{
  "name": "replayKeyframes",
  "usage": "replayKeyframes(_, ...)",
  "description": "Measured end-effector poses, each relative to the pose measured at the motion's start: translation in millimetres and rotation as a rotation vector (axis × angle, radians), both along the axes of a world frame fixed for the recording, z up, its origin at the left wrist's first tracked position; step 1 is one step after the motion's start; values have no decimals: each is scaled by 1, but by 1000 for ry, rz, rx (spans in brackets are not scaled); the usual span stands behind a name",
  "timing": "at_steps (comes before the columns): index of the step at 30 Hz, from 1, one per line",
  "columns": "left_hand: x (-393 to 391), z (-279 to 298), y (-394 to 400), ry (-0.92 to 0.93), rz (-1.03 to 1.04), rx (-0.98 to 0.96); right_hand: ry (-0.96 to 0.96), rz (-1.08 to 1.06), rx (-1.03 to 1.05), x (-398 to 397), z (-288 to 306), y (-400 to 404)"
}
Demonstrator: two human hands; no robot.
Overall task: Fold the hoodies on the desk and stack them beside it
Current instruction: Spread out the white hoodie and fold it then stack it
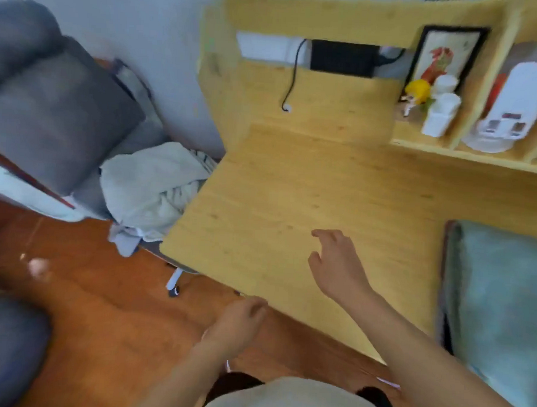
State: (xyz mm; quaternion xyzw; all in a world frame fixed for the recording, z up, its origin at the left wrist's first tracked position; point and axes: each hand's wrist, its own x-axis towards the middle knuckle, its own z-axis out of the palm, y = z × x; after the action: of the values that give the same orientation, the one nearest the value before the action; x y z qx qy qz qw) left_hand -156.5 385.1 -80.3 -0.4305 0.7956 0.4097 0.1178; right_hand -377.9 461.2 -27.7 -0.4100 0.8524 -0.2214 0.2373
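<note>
Right hand (338, 265) hovers over bare wooden desk (292, 186), fingers loosely spread; left hand (240, 322) empty, loosely curled, at desk edge; pale hoodies (151, 186) heaped on chair (56, 111)

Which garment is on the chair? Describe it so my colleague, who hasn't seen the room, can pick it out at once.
Start at the wooden desk and look off its left edge to the grey office chair against the wall. On its seat lies a crumpled pale cream garment, touching the desk's edge. It is loose and unfolded, unlike the flat teal cloth on the desk's right end.

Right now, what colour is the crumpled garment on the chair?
Pale cream crumpled garment, head view.
</note>
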Motion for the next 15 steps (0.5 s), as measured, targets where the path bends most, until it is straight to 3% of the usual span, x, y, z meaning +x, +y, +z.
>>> replayKeyframes(4,80,1,-119,78,249,63,-34,14,-59,74,-6,-133)
replayKeyframes(10,165,13,-265,112,364,137,-239,91,111,189,-14,-261)
replayKeyframes(15,186,-6,-411,254,982,257,-258,41,124,216,-11,-340)
